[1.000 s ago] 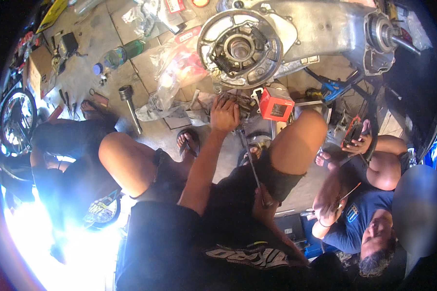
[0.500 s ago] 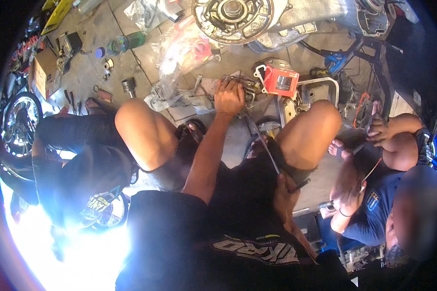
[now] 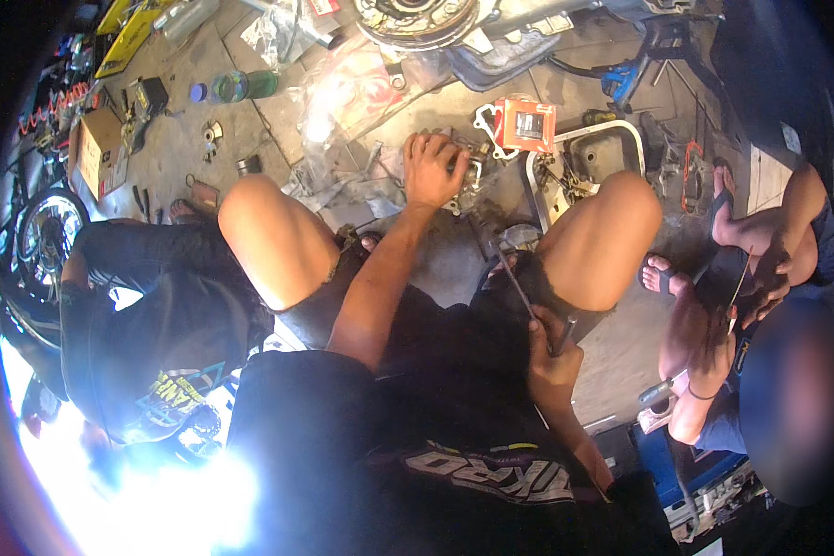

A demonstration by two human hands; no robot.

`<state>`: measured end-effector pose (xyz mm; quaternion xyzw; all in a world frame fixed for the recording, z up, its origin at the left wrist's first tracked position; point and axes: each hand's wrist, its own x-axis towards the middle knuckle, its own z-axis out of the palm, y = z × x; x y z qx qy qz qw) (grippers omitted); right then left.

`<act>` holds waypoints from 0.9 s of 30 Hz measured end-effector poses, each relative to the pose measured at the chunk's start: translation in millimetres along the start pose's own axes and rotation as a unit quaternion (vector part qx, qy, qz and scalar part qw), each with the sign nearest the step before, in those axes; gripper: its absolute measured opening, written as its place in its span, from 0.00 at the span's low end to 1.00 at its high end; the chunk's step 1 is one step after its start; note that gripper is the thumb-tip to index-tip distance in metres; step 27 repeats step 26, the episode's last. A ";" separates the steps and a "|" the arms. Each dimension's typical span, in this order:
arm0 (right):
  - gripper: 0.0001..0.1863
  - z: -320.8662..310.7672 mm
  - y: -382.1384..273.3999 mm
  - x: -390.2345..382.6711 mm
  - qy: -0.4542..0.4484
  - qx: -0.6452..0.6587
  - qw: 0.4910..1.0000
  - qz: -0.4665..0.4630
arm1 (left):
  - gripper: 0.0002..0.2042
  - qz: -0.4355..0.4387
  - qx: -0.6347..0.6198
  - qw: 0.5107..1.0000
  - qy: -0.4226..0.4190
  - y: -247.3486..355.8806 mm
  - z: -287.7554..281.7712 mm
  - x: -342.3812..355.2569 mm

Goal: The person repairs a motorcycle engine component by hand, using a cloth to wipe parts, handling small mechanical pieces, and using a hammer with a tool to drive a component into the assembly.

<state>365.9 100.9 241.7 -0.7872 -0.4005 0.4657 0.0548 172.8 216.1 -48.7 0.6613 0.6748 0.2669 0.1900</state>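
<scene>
just left of the orange box (image 3: 526,125), left hand (image 3: 433,167) clamped over the top of a small grey metal engine part (image 3: 473,174), fingers curled round it, part pressed to the concrete floor (image 3: 621,361). same clasp as a second ago, hardly shifted against the box. well below the box, by the thigh, right hand (image 3: 549,347) wrapped tight around the handle of a long thin tool (image 3: 517,283), shaft angled up toward the part, tip now short of it, where a second ago seemingly close to the part. judged from that: part steadied, tool drawn back, not engaged for now.

outward from there: right of the box, a white-rimmed metal tray (image 3: 632,139) with small bits inside. above the box, a round engine hub (image 3: 417,14), slid to the upper edge with the head tipping down. left of the box, crumpled plastic bags (image 3: 338,111), then a green bottle (image 3: 247,85), further left a cardboard box (image 3: 97,153).

in the way: own bare knees either side of the work, loose parts crowding the part. far right of the box, a seated co-worker, hands (image 3: 760,287) on a thin rod, sandalled feet near the tray.
</scene>
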 end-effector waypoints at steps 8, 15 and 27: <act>0.12 21.6 29.9 -2.2 -0.016 0.002 0.999 -0.051 | 0.15 0.153 0.028 0.980 -0.125 -1.6 -11.9 -9.8; 0.11 27.7 39.7 -3.3 0.020 0.002 0.998 -0.057 | 0.09 0.242 -0.010 0.927 -0.285 0.5 -19.2 7.7; 0.11 21.8 56.7 -18.3 0.014 0.023 0.999 -0.017 | 0.04 0.081 -0.149 0.802 -0.573 14.2 -97.3 -42.0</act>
